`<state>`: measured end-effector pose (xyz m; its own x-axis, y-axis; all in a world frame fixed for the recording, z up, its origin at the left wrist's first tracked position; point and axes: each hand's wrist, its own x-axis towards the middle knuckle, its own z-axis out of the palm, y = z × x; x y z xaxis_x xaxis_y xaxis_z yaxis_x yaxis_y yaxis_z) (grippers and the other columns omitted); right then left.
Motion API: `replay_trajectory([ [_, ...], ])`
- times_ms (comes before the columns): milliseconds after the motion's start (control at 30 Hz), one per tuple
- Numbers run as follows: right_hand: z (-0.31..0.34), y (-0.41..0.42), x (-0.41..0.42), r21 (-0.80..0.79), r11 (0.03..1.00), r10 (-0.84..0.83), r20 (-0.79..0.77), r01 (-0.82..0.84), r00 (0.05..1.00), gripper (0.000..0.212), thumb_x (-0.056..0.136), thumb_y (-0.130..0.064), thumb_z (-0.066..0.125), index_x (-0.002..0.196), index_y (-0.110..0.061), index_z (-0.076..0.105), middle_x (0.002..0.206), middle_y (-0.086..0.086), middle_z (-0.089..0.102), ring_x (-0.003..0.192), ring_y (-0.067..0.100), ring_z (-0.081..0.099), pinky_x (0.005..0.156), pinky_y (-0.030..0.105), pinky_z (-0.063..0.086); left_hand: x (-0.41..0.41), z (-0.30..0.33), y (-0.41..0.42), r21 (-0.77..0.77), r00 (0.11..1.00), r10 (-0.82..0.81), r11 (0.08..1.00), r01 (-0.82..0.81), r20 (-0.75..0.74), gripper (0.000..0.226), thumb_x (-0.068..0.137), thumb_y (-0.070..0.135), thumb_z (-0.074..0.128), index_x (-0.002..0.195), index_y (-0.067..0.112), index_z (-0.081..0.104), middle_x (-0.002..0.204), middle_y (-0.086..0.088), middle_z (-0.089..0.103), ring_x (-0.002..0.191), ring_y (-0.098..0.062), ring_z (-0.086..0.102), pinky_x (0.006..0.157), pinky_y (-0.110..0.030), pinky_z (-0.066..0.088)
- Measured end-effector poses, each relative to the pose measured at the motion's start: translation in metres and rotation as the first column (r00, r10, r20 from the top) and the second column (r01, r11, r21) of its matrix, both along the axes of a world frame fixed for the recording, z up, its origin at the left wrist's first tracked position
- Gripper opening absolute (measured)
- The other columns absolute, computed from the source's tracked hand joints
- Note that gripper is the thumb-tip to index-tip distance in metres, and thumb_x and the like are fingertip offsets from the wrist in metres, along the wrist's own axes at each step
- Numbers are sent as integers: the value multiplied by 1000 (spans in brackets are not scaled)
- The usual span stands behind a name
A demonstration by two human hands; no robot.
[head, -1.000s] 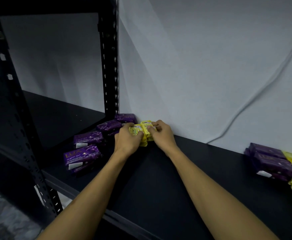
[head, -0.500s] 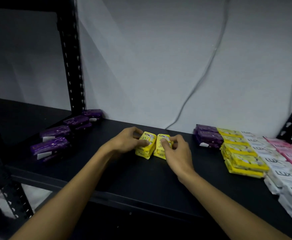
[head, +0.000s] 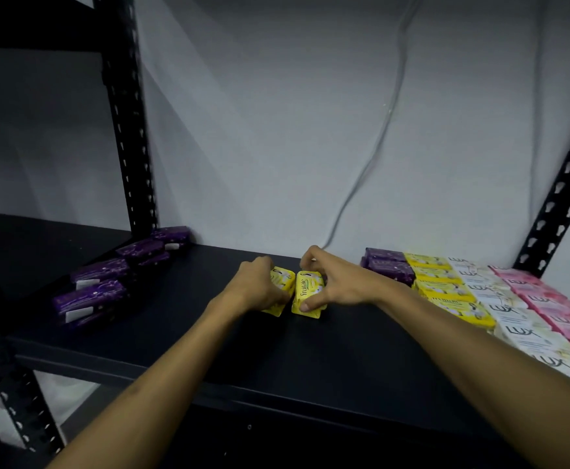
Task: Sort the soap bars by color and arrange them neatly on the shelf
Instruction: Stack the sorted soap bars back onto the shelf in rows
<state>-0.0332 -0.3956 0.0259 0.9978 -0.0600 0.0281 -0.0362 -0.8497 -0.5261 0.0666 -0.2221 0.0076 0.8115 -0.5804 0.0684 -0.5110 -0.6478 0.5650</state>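
Step in hand: moving two yellow soap bars across the shelf [head: 310, 363], likely toward the yellow row on the right side.
Left hand [head: 260, 289]: fingers curled round the left yellow soap bar [head: 285, 280], gripping it from above; much of the bar is hidden under the hand.
Right hand [head: 341, 282]: thumb and fingers pinch the right yellow soap bar [head: 305, 294], which shows its printed face.
Where the bars are: mid-shelf, side by side and nearly touching, closer to the back edge than the front; whether they rest on the shelf or are just lifted I cannot tell.
Sorted rows: at the right end, purple bars [head: 390, 265], then yellow bars [head: 446, 287], white bars [head: 520, 330] and pink bars [head: 554, 306], row beside row.
Left end: more purple bars [head: 90, 299] lie in a loose diagonal line by the upright post [head: 128, 130].
Next move calls for: carrying both bars rightward to the yellow row and setting them square with it.
Left to do, as I judge: the two purple groups are well apart and need joining.
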Motion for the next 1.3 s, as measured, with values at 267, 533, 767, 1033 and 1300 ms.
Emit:
replay_trajectory([
  [267, -15, 10, -11, -49, 991, -121, 122, 127, 985, 56, 67, -45, 88, 103, -25, 50, 102, -2, 62, 91, 18, 60, 76, 35, 51, 0, -2, -4, 15, 999, -10, 1000, 9, 34, 81, 67, 37, 87, 137, 19, 49, 134, -9, 50, 111, -22, 55, 76, -28, 46],
  [533, -32, 30, -66, -131, 927, -310, 261, 352, 914, 52, 70, -53, 78, 104, -27, 49, 106, -2, 55, 99, 23, 54, 83, 40, 48, -24, 4, -3, 28, 980, -186, 982, 185, 74, 71, 64, 35, 87, 129, 27, 59, 122, -3, 60, 99, -16, 57, 77, -28, 50],
  [767, -62, 30, -177, -378, 488, -610, 497, 787, 617, 51, 74, -59, 72, 105, -20, 61, 96, 10, 63, 81, 35, 60, 70, 41, 48, -73, 3, -36, 33, 895, -442, 897, 441, 57, 75, 69, 34, 85, 138, 32, 54, 129, 6, 61, 106, -11, 57, 85, -22, 45],
  [1033, -65, 1, -196, -501, 308, -659, 500, 809, 561, 73, 81, -75, 53, 116, -12, 61, 115, 23, 62, 101, 40, 61, 82, 46, 50, -92, -1, -53, 17, 824, -562, 826, 563, 72, 78, 74, 38, 84, 144, 37, 49, 133, 12, 61, 115, -5, 57, 95, -19, 42],
  [1300, -71, -10, -214, -569, 391, -419, 590, 723, 690, 68, 66, -39, 89, 117, -4, 62, 108, 13, 60, 99, 31, 58, 80, 40, 54, -91, -6, -45, -58, 838, -545, 838, 543, -28, 97, 68, 42, 88, 145, 34, 30, 115, 16, 56, 110, -9, 57, 95, -25, 45],
])
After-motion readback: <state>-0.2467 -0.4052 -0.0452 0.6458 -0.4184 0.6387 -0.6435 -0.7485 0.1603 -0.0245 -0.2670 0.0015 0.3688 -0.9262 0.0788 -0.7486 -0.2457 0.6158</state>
